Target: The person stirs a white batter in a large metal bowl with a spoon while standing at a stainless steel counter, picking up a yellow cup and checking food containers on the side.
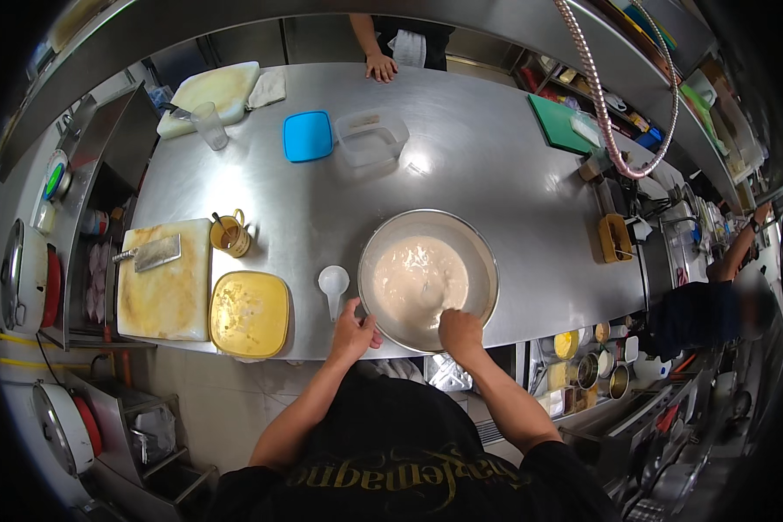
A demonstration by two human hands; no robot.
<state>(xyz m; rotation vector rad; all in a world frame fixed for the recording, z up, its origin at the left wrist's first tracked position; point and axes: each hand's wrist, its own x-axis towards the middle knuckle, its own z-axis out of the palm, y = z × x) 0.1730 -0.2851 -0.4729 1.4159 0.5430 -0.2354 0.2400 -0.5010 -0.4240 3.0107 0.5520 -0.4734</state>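
A wide steel mixing bowl (481,261) stands near the front edge of the steel table. Pale, wet batter (417,274) fills its lower part, with a small ripple in the middle. My right hand (460,331) is curled over the bowl's near right side, above the batter. Whether it holds a utensil is hidden by the fist. Beside the left rim is my left hand (355,333), fingers apart and thumb towards the bowl; whether it touches the metal I cannot tell. A white scoop (333,282) lies just beyond that hand, its handle pointing towards me.
To the left are a cutting board (163,293) bearing a cleaver (157,253), a yellow lid (249,314) and a yellow mug (231,235). A blue lid (307,136) and clear container (372,138) sit farther back. Another person's hand (382,67) rests at the far edge. A metal hose (600,98) hangs overhead.
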